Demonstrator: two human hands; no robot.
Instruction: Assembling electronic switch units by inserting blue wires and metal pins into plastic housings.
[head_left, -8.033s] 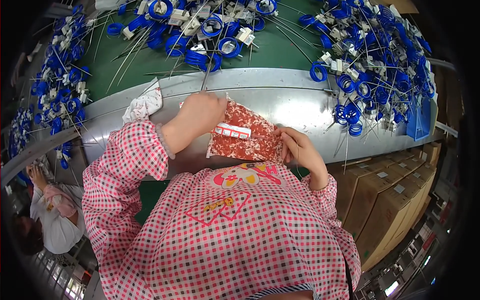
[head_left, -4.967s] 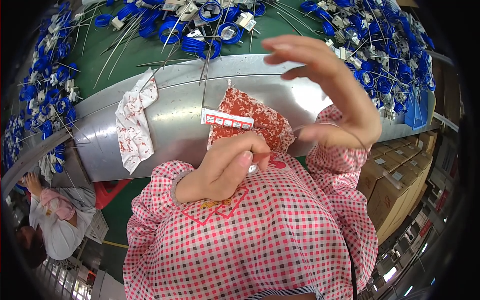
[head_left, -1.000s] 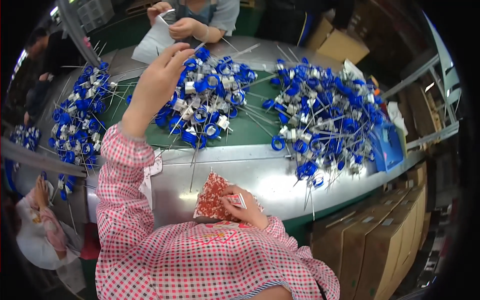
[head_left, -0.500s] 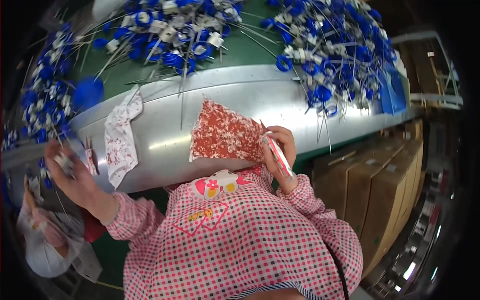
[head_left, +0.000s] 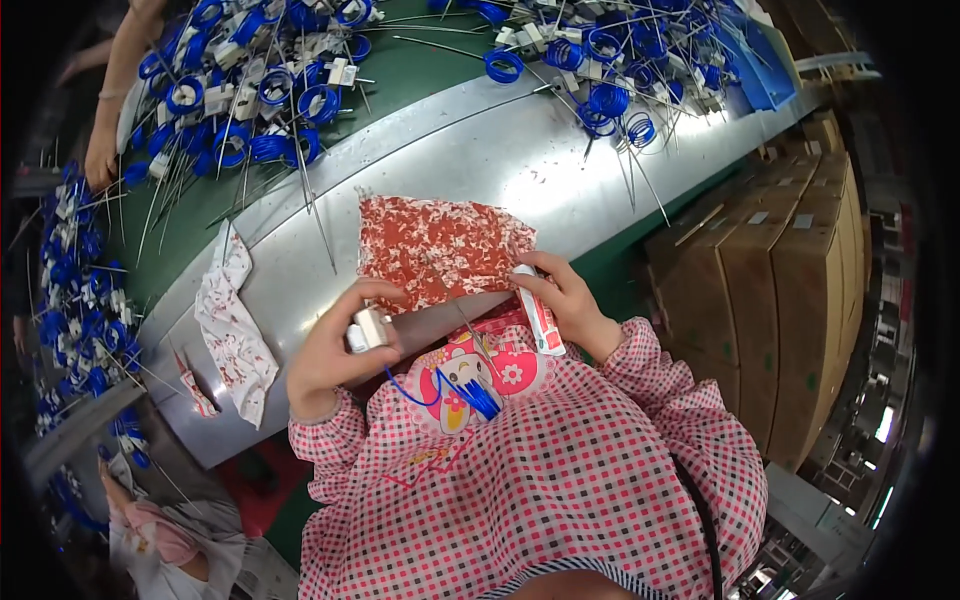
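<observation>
My left hand [head_left: 340, 345] is closed on a small white block-shaped part [head_left: 368, 329], from which a blue coiled wire [head_left: 476, 398] hangs in front of my apron. A thin metal rod [head_left: 472, 328] dangles beside the coil. Between the fingers of my right hand [head_left: 568, 305] is a slim hand tool with a red-and-white handle [head_left: 541, 318]; its working end is hidden. A red-and-white mottled cloth [head_left: 440, 250] lies on the metal table edge, just beyond both hands.
Heaps of blue-coiled parts [head_left: 270, 90] cover the green belt [head_left: 425, 75]. A white patterned cloth [head_left: 232, 330] and a pointed red-and-white tool [head_left: 196, 390] lie on the metal ledge [head_left: 560, 190]. Cardboard boxes [head_left: 745, 300] stand right. Another person's hand [head_left: 100, 158] touches the far-left heap.
My left hand has come in from the far left to the front of the mottled cloth, bringing the white part with its blue coil. The view has shifted; my right hand still grips the tool.
</observation>
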